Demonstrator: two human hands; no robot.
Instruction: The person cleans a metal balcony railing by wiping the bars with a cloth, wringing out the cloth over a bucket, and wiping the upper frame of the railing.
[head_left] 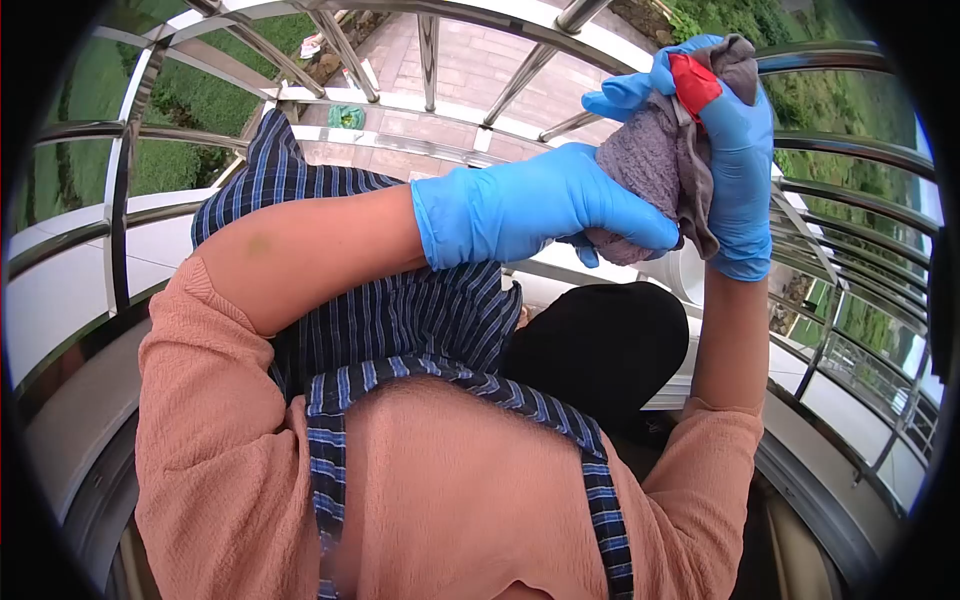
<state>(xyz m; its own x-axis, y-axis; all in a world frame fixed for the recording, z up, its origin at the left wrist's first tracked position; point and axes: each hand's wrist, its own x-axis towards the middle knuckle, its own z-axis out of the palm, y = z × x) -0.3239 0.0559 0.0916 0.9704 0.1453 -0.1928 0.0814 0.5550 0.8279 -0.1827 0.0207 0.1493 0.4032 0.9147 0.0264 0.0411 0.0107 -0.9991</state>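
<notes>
A greyish-purple cloth [648,150] is bunched up between my two hands, at the upper right of the head view. My left hand [545,205], in a blue glove, grips its lower left side with the thumb laid across it. My right hand [738,150], gloved in blue too, is closed around the upper right side of the cloth. Something red [694,86] shows at the fingers of my right hand; it looks like a wrap or patch. Some fingers are hidden behind the cloth.
Shiny metal railings [428,62] run in front and along both sides. Partly hidden below my hands is a white bucket-like container [684,272]. Beyond the railing, a green bag or bundle [346,117] lies near the paved ground [390,55]. A striped apron [400,320] covers my lap.
</notes>
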